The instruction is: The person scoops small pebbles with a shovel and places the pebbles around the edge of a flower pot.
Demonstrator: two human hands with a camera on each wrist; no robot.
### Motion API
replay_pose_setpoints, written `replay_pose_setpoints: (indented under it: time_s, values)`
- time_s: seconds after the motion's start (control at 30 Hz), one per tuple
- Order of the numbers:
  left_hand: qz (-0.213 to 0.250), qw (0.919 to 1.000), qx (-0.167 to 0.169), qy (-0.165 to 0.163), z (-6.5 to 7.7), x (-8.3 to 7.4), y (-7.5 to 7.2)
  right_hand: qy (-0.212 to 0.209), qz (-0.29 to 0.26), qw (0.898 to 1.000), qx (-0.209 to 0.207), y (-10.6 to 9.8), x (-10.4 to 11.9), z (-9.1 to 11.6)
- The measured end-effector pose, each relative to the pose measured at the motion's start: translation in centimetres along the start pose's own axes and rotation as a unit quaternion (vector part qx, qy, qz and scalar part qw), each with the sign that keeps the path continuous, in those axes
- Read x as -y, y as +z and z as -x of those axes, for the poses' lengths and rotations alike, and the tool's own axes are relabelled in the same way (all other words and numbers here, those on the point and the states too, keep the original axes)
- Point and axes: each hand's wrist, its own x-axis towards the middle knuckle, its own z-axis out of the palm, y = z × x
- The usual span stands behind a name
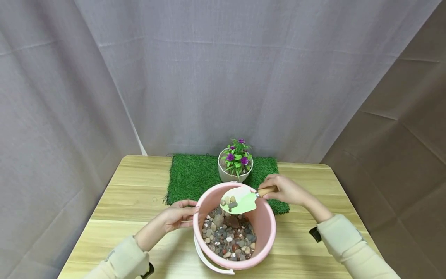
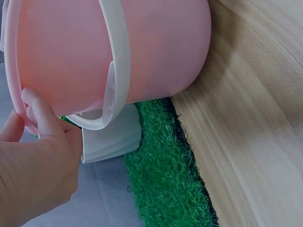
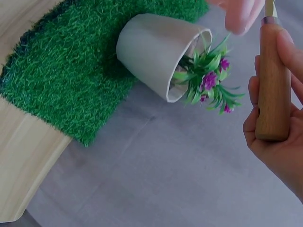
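Note:
My left hand (image 1: 180, 215) pinches the rim of a pink bucket (image 1: 268, 232), thumb and fingers on either side of it in the left wrist view. Inside the bucket lie many mixed pebbles (image 1: 228, 236). Over the bucket's opening, my right hand (image 1: 283, 189) grips the wooden handle (image 3: 273, 85) of a light green garden trowel (image 1: 246, 202). Several small stones (image 1: 232, 204) rest on its blade. Behind the bucket stands a white flower pot (image 1: 226, 175) holding a green plant with purple flowers (image 1: 238, 157).
A green artificial grass mat (image 1: 189, 174) lies under the pot on the wooden table (image 1: 129, 193). The bucket's white carrying handle (image 1: 209, 261) hangs down its near left side. Grey curtains (image 1: 223, 85) enclose the back and the left side.

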Motion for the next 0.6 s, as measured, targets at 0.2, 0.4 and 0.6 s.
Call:
replay_pose_setpoints:
  time_s: [0.2,0.4,0.6]
  values:
    - [-0.003,1.0,-0.003,-0.002,0.0,-0.1,0.0,0.015,-0.013,1.0,-0.009,-0.8,-1.0,0.2]
    - [-0.002,1.0,0.0,-0.004,0.0,-0.1,0.0,0.034,-0.019,0.999,-0.022,-1.5,-2.0,0.7]
    - [-0.001,1.0,0.005,-0.003,-0.1,0.0,-0.1,0.069,-0.025,0.996,-0.04,-2.1,-3.1,1.3]
